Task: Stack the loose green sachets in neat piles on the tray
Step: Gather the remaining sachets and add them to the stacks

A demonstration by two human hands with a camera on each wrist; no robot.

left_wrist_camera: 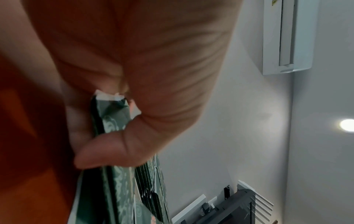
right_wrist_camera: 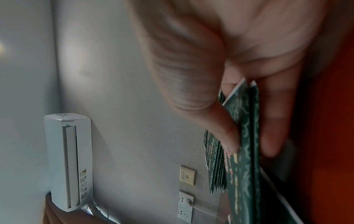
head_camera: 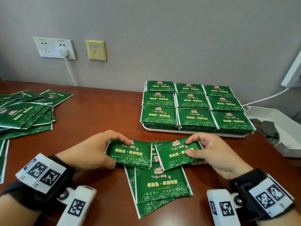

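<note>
My left hand grips a small bundle of green sachets by its left edge, thumb on top, fingers on the far side. My right hand pinches a second bundle at its right end, thumb pressing its face. Both bundles sit just above the brown table, side by side. More loose sachets lie beneath and in front of them. The white tray at the back right carries several neat green piles in a grid.
A spread heap of loose sachets covers the table's left side. A white box with dark cloth sits right of the tray. Wall sockets with a plugged cable and a white cable run behind.
</note>
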